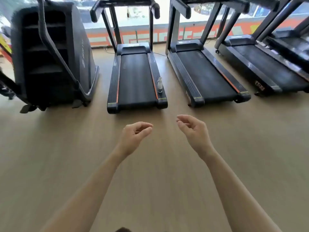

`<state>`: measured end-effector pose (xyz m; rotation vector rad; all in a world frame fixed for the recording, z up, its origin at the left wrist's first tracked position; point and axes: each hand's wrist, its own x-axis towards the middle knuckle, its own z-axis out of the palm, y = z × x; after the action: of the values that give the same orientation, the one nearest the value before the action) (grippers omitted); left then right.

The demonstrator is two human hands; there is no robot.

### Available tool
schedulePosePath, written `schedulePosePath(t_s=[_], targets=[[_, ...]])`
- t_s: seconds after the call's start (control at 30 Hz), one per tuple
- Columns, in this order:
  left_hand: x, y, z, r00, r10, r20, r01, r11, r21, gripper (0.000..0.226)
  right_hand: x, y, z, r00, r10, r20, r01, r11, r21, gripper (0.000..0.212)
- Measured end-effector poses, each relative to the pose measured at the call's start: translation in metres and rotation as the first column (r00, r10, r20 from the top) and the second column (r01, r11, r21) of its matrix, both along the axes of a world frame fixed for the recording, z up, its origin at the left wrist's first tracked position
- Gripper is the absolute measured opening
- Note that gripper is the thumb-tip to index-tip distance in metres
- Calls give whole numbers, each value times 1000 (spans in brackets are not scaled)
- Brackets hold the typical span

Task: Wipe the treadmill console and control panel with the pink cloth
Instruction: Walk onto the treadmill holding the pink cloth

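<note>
A: Both arms out over the wooden floor (50,148), left hand (133,138) and right hand (194,133) loosely curled, each grip apart and empty.

B: And the treadmill (136,77) straight ahead, its long axis running away from us, belt end nearest, uprights and handles at the far end by the window.

A: The console is cut off at the top edge, barely visible. No pink cloth that I can pick out.

B: A small spray bottle (160,85) stands upright on the right side rail. A stair climber (50,52) sits left; a second treadmill (205,72) lies right, angled.
</note>
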<state>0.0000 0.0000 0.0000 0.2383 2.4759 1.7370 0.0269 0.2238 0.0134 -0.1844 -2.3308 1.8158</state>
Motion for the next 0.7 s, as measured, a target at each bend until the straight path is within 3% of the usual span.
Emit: schedulePosePath(t_s=[0.3,0.5,0.7], targets=[[58,15,-101,908,-16,419,21,1000,-7,10,35,8,-127,915,-23,403,75,991,-114,16],[31,-8,-135,840,28,542,-27,1000,-10,14,-18,2,-152,874,0,485,46,995,-84,16],[-67,-31,-160,811,-26,584,29,1000,5,15,-106,-11,-158,854,-29,519,18,999,27,17]])
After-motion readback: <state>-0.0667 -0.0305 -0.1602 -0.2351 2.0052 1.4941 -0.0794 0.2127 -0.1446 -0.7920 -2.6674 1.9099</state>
